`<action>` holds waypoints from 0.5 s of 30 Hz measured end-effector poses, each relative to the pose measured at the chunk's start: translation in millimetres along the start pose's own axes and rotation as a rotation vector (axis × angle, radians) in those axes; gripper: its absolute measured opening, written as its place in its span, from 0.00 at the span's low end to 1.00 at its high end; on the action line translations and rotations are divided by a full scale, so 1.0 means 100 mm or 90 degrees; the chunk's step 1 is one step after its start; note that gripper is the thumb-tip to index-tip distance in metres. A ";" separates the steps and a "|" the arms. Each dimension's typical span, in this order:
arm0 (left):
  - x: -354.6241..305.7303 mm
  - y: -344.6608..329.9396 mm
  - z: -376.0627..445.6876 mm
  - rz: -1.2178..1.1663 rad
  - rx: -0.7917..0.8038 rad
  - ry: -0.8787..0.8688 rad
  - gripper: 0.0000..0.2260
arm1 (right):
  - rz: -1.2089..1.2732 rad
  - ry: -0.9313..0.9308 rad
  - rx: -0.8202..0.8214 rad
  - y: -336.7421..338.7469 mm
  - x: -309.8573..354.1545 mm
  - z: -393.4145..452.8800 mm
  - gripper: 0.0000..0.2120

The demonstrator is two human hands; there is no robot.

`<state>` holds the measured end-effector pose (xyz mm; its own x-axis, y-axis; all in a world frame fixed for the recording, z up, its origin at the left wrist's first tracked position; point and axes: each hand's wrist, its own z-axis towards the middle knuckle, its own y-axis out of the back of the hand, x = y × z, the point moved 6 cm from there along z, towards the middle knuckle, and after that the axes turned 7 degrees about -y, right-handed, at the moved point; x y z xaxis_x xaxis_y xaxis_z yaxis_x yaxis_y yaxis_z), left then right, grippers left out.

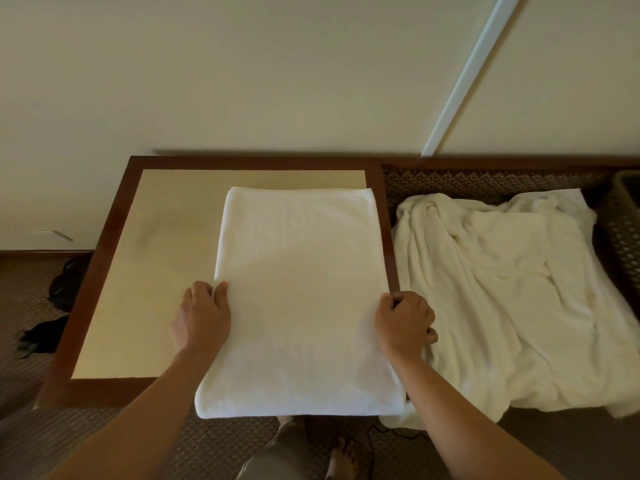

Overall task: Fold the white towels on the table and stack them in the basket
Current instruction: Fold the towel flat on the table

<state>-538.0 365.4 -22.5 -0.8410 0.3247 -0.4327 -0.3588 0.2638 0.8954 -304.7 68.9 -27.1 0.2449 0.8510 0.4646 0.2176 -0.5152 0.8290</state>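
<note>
Gripping the folded towel (298, 289) edges: left hand (204, 317), right hand (403, 323).

A hotel-like room: patterned carpet (24, 292), plain wall (242, 71), wood-framed table (114, 216).

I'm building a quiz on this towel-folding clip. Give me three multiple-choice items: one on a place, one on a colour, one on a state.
1. Where does the crumpled white towel pile lie relative to the folded white towel?
A. to its right
B. to its left
C. under it

2. What colour is the wooden table's frame?
A. dark brown
B. white
C. green

3. What are the left hand and right hand doing?
A. hanging idle
B. gripping the folded towel's side edges
C. holding a basket

Answers:
1 A, the pile sits right of the folded towel.
2 A, a dark brown border surrounds the pale top.
3 B, fingers curl on both edges.
</note>
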 end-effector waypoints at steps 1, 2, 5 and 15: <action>-0.01 0.02 -0.02 0.001 -0.030 0.004 0.13 | -0.016 0.026 -0.039 0.02 0.05 -0.02 0.09; -0.05 0.04 -0.04 0.023 -0.065 -0.027 0.12 | -0.036 0.085 -0.070 0.03 0.12 -0.06 0.15; -0.41 -0.09 -0.16 0.081 -0.077 -0.246 0.18 | -0.123 0.323 -0.014 -0.14 0.44 -0.30 0.25; -0.32 -0.53 0.08 0.203 0.146 -0.357 0.31 | -0.360 0.399 0.149 -0.41 0.34 -0.07 0.31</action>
<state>-489.1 348.6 -56.7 -0.5321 0.8237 -0.1958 0.0189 0.2427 0.9699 -312.3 119.5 -43.4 -0.5070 0.8495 0.1462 0.3547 0.0511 0.9336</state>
